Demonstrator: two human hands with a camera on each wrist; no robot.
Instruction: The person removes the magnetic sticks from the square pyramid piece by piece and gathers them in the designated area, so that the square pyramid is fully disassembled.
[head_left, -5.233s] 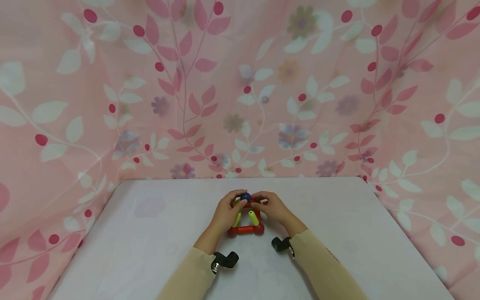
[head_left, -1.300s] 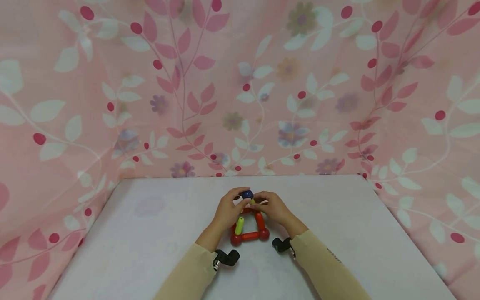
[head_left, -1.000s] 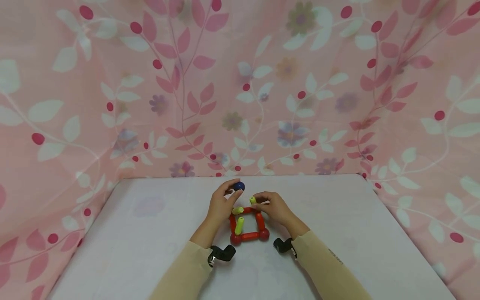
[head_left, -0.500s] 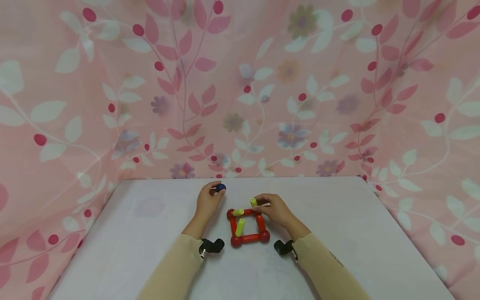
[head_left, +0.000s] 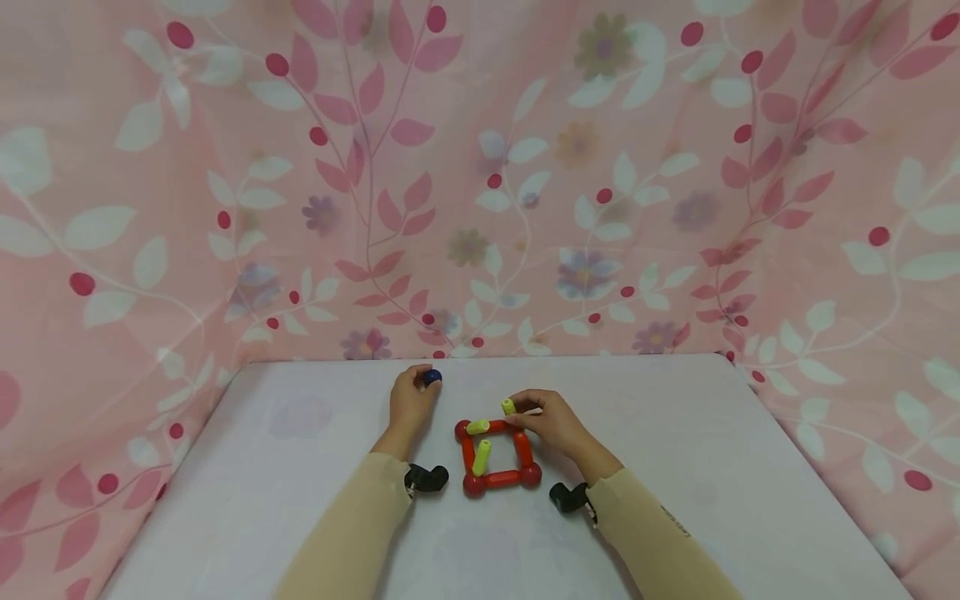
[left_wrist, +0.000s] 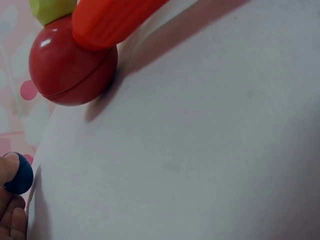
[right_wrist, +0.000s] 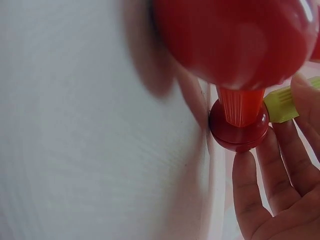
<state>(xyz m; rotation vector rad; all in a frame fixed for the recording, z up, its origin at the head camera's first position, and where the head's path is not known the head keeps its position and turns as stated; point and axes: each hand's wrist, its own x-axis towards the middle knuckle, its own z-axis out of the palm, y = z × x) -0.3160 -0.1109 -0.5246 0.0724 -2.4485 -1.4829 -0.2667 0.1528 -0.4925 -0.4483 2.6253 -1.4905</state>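
Note:
My left hand [head_left: 411, 408] holds a blue ball [head_left: 432, 377] between thumb and fingers, out to the left of a red square frame. The ball shows at the left edge of the left wrist view. Red rods [head_left: 502, 479] and red balls [head_left: 473, 485] make up the frame, which lies on the table. My right hand [head_left: 551, 421] pinches a yellow-green rod [right_wrist: 281, 105] joined to the back right ball [right_wrist: 239, 125], its other fingertips at that ball. Two more yellow-green rods lean inward from the left corners, one at the back [head_left: 477, 427], one at the front [head_left: 482, 458].
The white table [head_left: 300, 500] runs back to a pink floral curtain [head_left: 480, 208], which also hangs at both sides. Black wrist cameras [head_left: 427, 477] sit at both cuffs.
My left hand has carried the blue ball left, away from above the frame. A yellow-green rod at the front right ball is gone from there. My right hand stays at the back right corner.

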